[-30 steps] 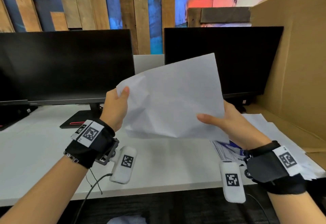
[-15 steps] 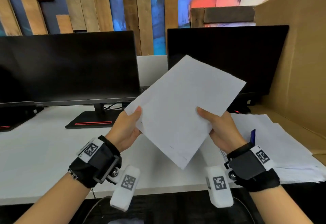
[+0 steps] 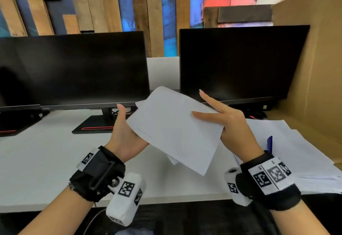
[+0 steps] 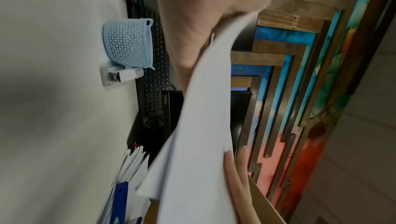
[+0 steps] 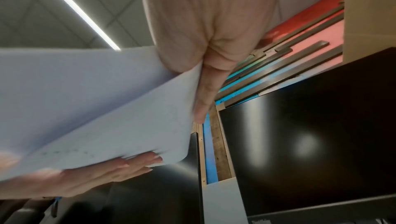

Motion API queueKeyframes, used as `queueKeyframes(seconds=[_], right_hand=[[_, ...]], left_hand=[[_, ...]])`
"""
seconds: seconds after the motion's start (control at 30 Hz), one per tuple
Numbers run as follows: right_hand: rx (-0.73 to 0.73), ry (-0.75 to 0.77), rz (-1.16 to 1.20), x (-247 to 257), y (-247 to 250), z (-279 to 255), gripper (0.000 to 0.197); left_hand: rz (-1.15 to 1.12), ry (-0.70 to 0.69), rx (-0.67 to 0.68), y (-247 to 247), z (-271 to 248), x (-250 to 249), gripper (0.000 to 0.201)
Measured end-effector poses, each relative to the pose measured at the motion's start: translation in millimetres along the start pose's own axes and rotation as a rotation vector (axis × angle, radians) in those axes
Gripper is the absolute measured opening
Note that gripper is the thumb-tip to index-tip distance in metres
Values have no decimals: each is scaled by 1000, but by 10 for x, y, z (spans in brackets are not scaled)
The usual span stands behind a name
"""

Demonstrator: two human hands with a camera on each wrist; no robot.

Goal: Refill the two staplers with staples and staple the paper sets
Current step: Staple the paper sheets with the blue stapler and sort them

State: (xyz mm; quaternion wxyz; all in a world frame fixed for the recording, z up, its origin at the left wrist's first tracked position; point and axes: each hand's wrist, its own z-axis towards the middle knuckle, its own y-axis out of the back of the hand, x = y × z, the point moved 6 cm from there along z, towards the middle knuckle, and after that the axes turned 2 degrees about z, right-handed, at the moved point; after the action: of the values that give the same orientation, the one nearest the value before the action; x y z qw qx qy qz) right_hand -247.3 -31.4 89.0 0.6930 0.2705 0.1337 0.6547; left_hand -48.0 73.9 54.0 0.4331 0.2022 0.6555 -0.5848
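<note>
I hold a set of white paper sheets (image 3: pixel 175 129) in the air over the desk, in front of the two monitors. My left hand (image 3: pixel 125 133) supports its left edge from below with straight fingers (image 5: pixel 120 168), the thumb standing up beside the edge. My right hand (image 3: pixel 231 125) pinches the right side, thumb on top, index finger stretched out. A white stapler (image 4: pixel 121 75) sits on the desk far to the left, seen only in the left wrist view. A blue stapler (image 3: pixel 269 143) lies on the loose paper pile (image 3: pixel 299 153) at the right.
Two dark monitors (image 3: pixel 74 68) (image 3: pixel 240 62) stand at the back of the white desk (image 3: pixel 46 151). A cardboard wall (image 3: pixel 318 68) closes the right side. A light blue mesh basket (image 4: pixel 128 41) and a black keyboard (image 4: pixel 157 68) lie beside the white stapler.
The paper set has come lower and lies flatter between my hands. My left thumb has lifted off the sheet, and my right index finger now points straight out.
</note>
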Motion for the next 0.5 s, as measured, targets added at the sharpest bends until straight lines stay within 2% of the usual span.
queueKeyframes(seconds=[0.07,0.1,0.17,0.2,0.27,0.33,0.37,0.43,0.5], right_hand=[[30,-62,-13,-19,-12,-27,55],[56,-76,-8,-18,-25,-38,54],[142,-96,67,-10,-70,-59,54],[221,-137,170,-9,-91,-84,55],[463,-280,505,25,-123,-190,66],[662,-406,844,115,-100,-327,94],[665,-452,942,130,-73,-356,106],[486,-578,968,60,-36,-345,112],[246,-652,857,-26,3,-337,92]], left_hand=[[9,23,64,-72,-28,6,85],[57,16,81,-90,-23,26,79],[214,-63,37,-87,24,65,52],[275,-115,-10,-62,61,78,41],[315,-200,-165,37,126,76,37],[337,-302,-277,93,150,45,36],[381,-344,-290,70,144,37,36],[497,-395,-249,-74,121,68,35],[553,-401,-157,-284,93,167,35]])
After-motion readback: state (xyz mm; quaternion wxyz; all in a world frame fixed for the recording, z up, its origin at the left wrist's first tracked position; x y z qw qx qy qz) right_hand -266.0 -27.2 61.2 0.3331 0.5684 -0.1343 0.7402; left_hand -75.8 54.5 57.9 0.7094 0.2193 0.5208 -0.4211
